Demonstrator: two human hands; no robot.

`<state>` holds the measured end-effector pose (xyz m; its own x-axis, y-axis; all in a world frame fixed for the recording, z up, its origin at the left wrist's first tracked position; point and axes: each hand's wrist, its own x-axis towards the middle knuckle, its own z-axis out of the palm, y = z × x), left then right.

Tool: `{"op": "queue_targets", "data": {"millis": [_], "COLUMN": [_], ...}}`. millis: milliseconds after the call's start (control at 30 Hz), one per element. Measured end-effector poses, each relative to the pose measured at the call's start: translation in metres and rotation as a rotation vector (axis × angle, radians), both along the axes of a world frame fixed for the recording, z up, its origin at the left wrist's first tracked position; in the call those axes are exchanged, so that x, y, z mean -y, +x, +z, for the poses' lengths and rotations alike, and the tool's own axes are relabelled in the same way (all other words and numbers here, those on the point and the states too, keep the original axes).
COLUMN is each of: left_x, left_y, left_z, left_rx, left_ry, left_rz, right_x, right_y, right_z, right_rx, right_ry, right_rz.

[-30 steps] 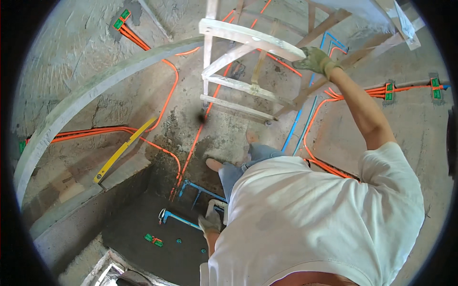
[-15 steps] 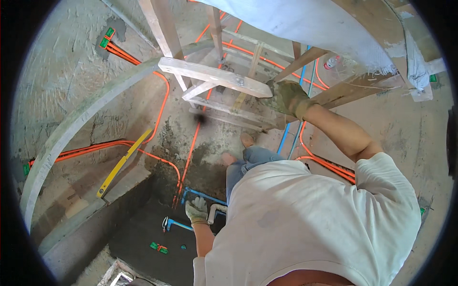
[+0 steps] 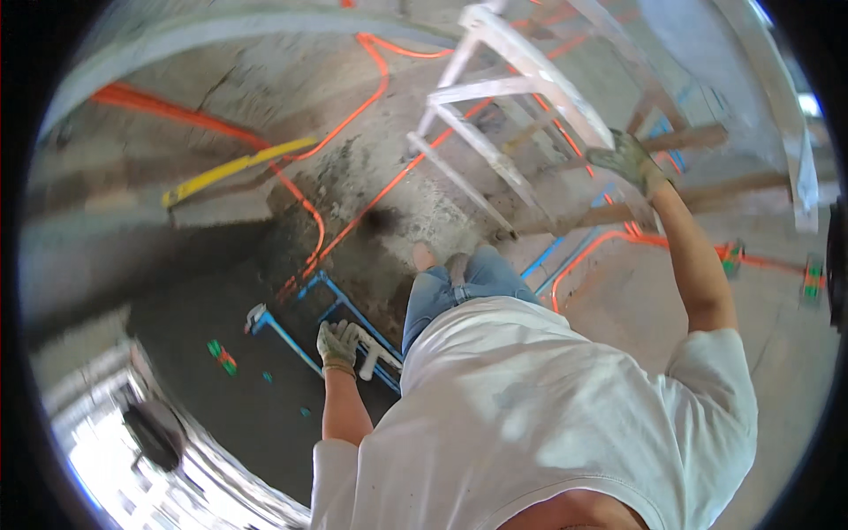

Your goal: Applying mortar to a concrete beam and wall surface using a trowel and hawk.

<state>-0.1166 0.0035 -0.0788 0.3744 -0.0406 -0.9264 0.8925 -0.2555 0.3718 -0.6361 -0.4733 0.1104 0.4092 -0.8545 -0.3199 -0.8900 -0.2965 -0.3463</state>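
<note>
My right hand [image 3: 629, 164], in a dirty work glove, grips the near end of the top bar of a whitened wooden trestle [image 3: 543, 71]. The trestle stands tilted in the picture, with its slanted legs and cross bars reaching down toward the floor. My left hand [image 3: 337, 344], also gloved, lies against the dark grey wall with its fingers stretched out. Right beside it are a white bent pipe [image 3: 375, 352] and blue water pipes [image 3: 358, 314]. Whether the left palm touches the white pipe, I cannot tell.
A yellow spirit level [image 3: 234, 170] lies on a ledge at the left. Orange conduits [image 3: 371, 190] run across the floor and walls. Green-and-red boxes [image 3: 223, 357] sit in the dark wall. A bright window [image 3: 132, 450] is at lower left, and wooden boards [image 3: 698, 201] stand at right.
My view has turned and is partly blurred. The trestle's far end has swung up and right in the picture, with my right hand still on it. My left hand stays by the white pipe.
</note>
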Motion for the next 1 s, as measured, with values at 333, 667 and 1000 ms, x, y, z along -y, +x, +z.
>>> {"op": "queue_targets", "data": {"millis": [333, 667, 1000], "left_x": [-0.133, -0.207, -0.241], "left_y": [-0.146, -0.356, -0.349], "left_z": [-0.091, -0.07, -0.053], "left_rx": [-0.041, -0.02, 0.055], "left_ry": [0.009, 0.126, 0.079], "left_rz": [0.274, 0.515, 0.541], "right_x": [0.007, 0.018, -0.077], "right_y": [0.019, 0.017, 0.047], "right_z": [0.007, -0.006, 0.057], "right_rx": [0.545, 0.633, 0.7], "right_ry": [0.41, 0.597, 0.552], "right_rz": [-0.219, -0.249, -0.202]}}
